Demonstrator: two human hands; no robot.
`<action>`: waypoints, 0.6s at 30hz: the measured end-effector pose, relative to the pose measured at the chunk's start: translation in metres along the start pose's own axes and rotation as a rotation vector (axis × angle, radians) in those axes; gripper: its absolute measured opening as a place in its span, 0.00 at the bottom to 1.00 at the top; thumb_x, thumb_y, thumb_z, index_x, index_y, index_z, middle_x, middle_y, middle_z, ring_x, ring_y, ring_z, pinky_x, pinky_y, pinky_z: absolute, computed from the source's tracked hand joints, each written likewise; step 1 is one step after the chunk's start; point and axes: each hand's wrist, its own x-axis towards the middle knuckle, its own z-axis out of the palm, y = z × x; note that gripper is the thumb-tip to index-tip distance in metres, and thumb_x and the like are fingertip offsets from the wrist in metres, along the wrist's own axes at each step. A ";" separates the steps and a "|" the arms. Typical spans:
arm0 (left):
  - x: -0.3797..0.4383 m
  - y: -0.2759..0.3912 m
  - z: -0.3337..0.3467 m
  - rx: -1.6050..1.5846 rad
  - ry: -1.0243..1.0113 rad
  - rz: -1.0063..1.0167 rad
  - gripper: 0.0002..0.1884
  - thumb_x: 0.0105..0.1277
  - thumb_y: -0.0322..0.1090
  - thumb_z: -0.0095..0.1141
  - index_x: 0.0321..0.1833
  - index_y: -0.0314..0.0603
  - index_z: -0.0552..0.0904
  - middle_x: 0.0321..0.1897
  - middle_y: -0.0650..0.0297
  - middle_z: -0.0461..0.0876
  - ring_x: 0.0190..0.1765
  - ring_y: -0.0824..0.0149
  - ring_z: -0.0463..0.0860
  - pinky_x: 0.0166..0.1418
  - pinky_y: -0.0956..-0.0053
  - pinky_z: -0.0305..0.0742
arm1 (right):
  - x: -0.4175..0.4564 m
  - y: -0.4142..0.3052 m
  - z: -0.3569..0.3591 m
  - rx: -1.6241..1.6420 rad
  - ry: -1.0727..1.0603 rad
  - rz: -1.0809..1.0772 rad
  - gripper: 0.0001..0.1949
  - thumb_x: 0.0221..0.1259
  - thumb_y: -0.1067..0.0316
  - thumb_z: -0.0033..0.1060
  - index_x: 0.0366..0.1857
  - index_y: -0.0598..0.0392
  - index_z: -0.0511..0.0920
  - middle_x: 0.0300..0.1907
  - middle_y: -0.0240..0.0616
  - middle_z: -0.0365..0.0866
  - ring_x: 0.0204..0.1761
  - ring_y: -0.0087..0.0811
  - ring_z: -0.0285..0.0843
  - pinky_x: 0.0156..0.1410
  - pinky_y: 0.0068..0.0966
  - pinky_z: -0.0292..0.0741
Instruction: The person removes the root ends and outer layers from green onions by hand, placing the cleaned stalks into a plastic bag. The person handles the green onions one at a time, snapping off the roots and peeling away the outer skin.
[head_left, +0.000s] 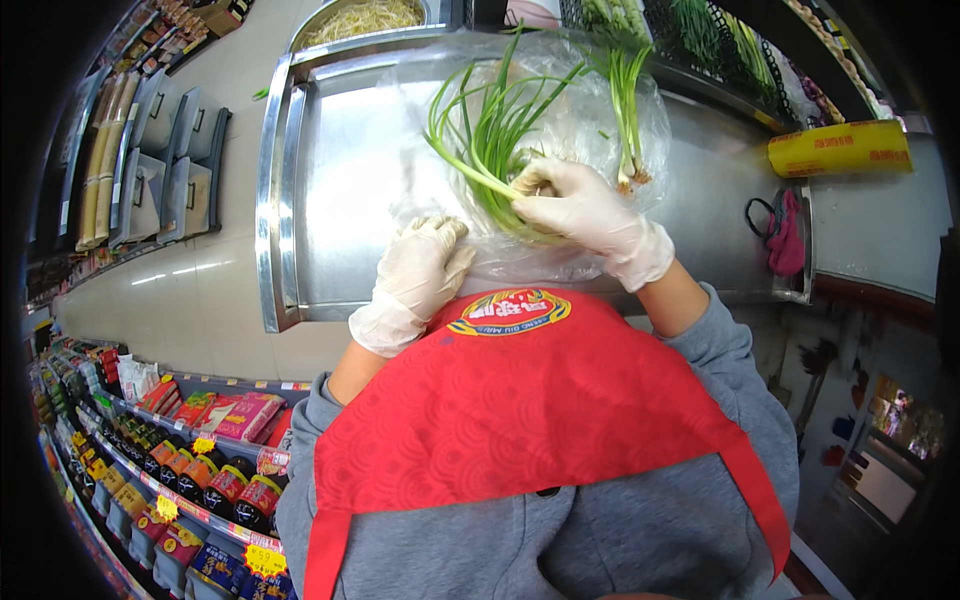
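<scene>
My right hand (577, 214), in a white disposable glove, pinches the pale lower stem of a green onion at the near side of a loose bunch of green onions (491, 135). The bunch lies on a clear plastic bag (555, 262) spread over a stainless steel table (345, 150). My left hand (424, 274), gloved the same way, rests at the table's near part beside the bag, fingers slightly curled, with nothing seen in it. A smaller group of green onions (626, 112) with brown roots lies on the bag to the right.
A metal tray of bean sprouts (367, 21) stands beyond the table. Crates of leafy vegetables (694, 37) line the far right. On the right are a yellow plastic roll (840, 148) and a pink cloth item (785, 232). Store shelves with jars (225, 487) stand at lower left.
</scene>
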 end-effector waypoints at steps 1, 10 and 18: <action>0.002 -0.001 -0.004 -0.021 0.001 -0.033 0.16 0.64 0.37 0.59 0.51 0.36 0.82 0.45 0.50 0.84 0.50 0.46 0.81 0.56 0.56 0.75 | -0.005 -0.010 -0.008 0.181 -0.015 0.078 0.08 0.62 0.67 0.64 0.39 0.61 0.82 0.33 0.33 0.83 0.35 0.21 0.79 0.43 0.20 0.74; 0.033 0.004 -0.036 -0.629 0.194 -0.193 0.20 0.71 0.38 0.58 0.60 0.31 0.78 0.42 0.56 0.86 0.44 0.66 0.85 0.48 0.72 0.79 | -0.045 -0.054 -0.040 0.433 0.139 -0.074 0.06 0.59 0.74 0.66 0.39 0.57 0.81 0.36 0.28 0.81 0.36 0.17 0.75 0.42 0.17 0.71; 0.065 0.057 -0.071 -1.277 0.189 -0.073 0.20 0.74 0.41 0.56 0.58 0.31 0.80 0.44 0.60 0.87 0.45 0.74 0.82 0.53 0.80 0.74 | -0.025 -0.033 -0.007 0.061 0.185 -0.386 0.09 0.59 0.71 0.70 0.41 0.59 0.81 0.34 0.32 0.78 0.36 0.21 0.73 0.43 0.21 0.71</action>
